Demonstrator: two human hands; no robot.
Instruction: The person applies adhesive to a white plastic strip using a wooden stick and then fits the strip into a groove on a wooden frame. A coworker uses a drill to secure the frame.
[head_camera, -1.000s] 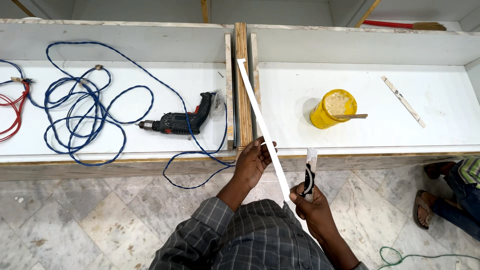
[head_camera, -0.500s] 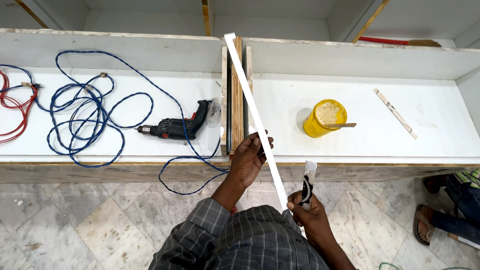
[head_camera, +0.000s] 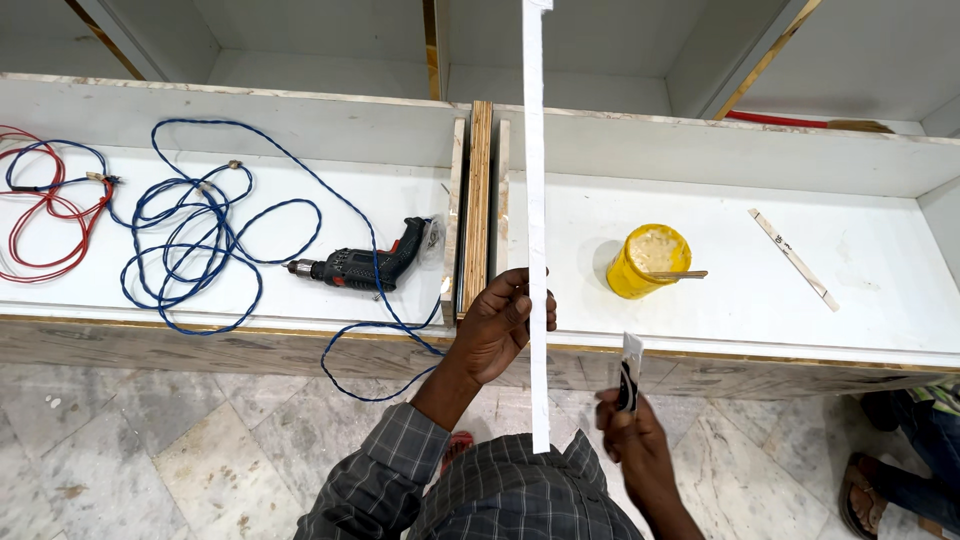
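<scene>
Left hand (head_camera: 505, 325) pinches white strip (head_camera: 536, 200); right hand (head_camera: 630, 435) beside.

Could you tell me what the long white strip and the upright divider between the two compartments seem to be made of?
Strip: probably thin laminate or plastic edging, smooth white, flat and slim. Divider: plywood, its bare edge showing stacked brown layers, unfinished.
</scene>
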